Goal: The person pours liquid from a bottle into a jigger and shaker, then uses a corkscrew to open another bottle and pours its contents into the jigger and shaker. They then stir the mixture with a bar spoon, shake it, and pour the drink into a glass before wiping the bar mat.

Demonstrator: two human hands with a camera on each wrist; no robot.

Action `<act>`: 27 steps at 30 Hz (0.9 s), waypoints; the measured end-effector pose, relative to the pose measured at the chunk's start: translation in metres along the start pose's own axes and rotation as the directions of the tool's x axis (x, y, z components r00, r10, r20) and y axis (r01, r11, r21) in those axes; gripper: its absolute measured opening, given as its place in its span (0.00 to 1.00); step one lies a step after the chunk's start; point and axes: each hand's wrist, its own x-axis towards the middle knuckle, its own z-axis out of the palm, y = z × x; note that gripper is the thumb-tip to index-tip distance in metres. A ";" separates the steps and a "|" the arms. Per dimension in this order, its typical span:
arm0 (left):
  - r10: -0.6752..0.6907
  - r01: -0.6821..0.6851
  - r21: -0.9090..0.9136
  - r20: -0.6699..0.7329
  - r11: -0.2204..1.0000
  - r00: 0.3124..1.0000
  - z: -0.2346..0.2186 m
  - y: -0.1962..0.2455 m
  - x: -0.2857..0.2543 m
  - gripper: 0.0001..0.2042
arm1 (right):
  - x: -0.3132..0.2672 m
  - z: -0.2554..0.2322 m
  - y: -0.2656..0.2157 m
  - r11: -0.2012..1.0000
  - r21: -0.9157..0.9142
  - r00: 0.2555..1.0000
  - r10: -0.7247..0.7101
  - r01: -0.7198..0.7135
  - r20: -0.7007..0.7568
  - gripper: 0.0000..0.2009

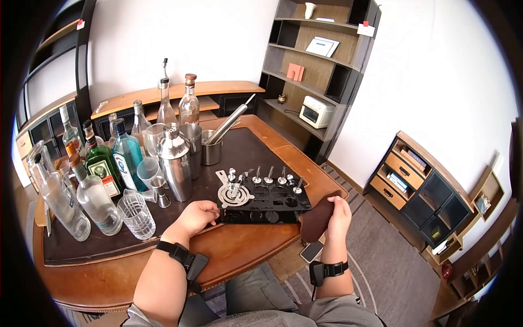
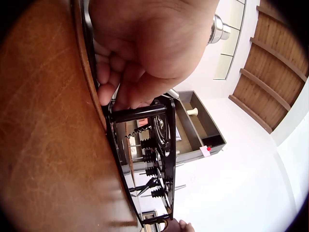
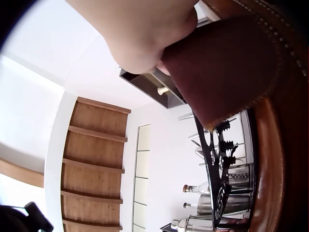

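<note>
A black bar tool stand (image 1: 265, 206) sits near the front edge of the table. Its top carries a round strainer (image 1: 235, 194) and several pourers (image 1: 269, 176), with a corkscrew (image 2: 136, 132) hanging beneath. At the stand's left end, my left hand (image 1: 197, 218) grips the corner with curled fingers; in the left wrist view its fingertips (image 2: 107, 94) are right at the post. My right hand (image 1: 340, 219) pinches a dark brown piece of leather (image 1: 317, 220) between thumb and fingers. This leather hangs beside the stand's right end and hides part of it in the right wrist view.
Left of the stand are a steel shaker (image 1: 177, 166), a jigger (image 1: 160, 192), a cut-glass tumbler (image 1: 136, 217) and several bottles (image 1: 101, 166). Behind it stands a steel cup (image 1: 211, 151) with bar tools. A phone (image 1: 312, 251) lies below the table's right edge.
</note>
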 end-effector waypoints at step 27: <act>0.025 -0.024 -0.071 0.008 0.997 1.000 0.001 -0.007 0.002 0.02 | 0.029 0.008 0.023 0.963 -0.268 0.640 0.178 0.045 0.747 0.17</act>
